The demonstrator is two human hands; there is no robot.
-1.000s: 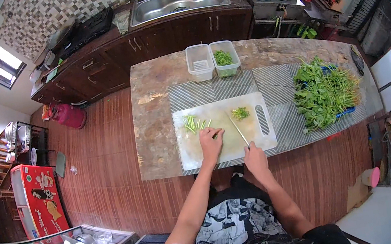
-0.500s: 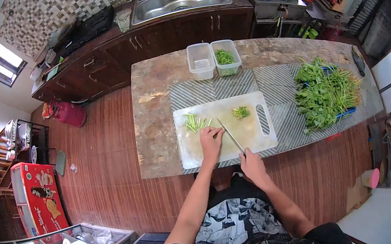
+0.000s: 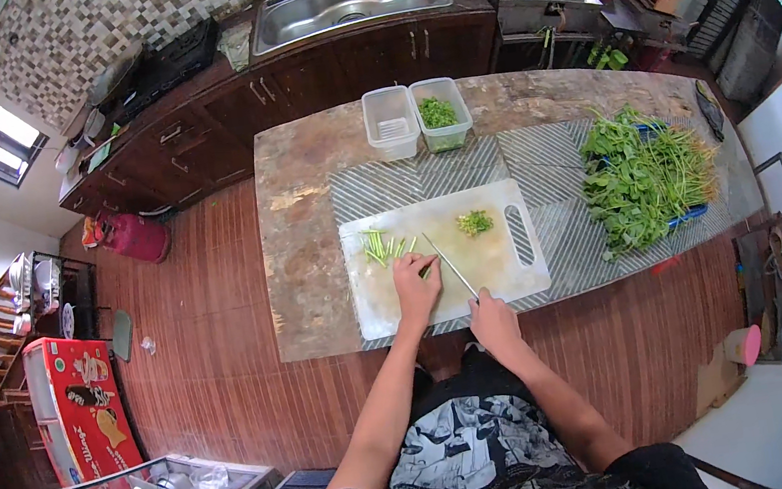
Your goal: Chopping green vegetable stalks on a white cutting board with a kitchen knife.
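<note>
Two hands of yours are over the white cutting board in the head view, forearms coming up from the lower edge. Your left hand is pressed down flat-ish on the board, fingers curled over the near ends of a small bunch of green stems that lies toward the board's left side; the grip looks closed on them, though the fisheye makes the fingertips too small to be sure. Your right hand sits at the board's near edge, wrapped tight around the handle of a knife, whose thin blade slants up and left across the board toward the stems, just beside your left fingers. Up on the board's far right lies a little heap of chopped greens, well apart from the blade. The board rests on a striped grey mat spread over the stone-topped desk. At the desk's far edge stand two clear plastic tubs side by side: the left tub shows no greens, the right tub holds chopped greens. Off to your right, a big loose pile of leafy greens covers the mat. Beyond the desk runs a dark counter with a steel sink.
</note>
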